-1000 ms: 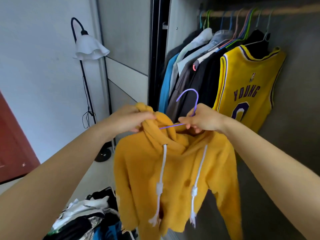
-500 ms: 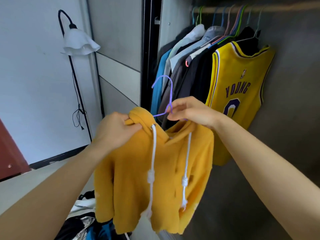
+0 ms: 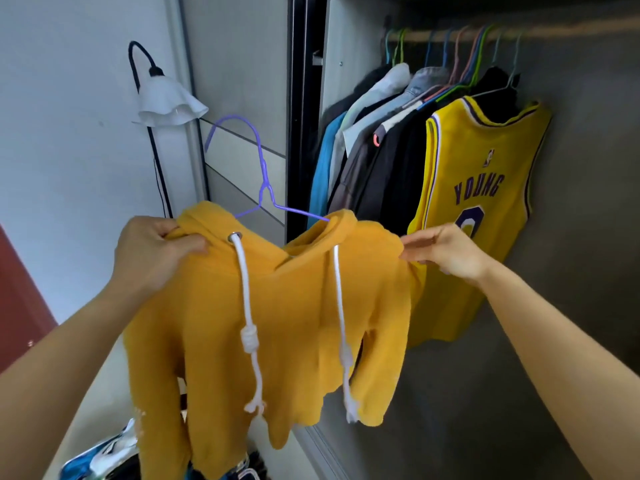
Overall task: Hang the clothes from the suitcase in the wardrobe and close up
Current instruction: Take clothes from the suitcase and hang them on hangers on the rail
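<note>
Left hand (image 3: 156, 251) gripped yellow hoodie (image 3: 277, 323) at one shoulder, fingers curled into the fabric; purple hanger (image 3: 263, 188) sat in hoodie's neck, hook up; right hand (image 3: 446, 251) pinched the other shoulder; yellow jersey (image 3: 478, 188) hung just right of hoodie, wardrobe rail (image 3: 554, 34) above-right

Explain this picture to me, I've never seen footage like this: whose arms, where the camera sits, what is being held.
No machine here: a person wears one camera on the head, looking down past their own arms. The left hand grips one shoulder of a yellow hoodie; the right hand pinches the other. A purple hanger sits in its neck, hook not yet on the rail. Garments already hang in the wardrobe, a yellow jersey nearest. A floor lamp stands left; more clothes lie below.
</note>
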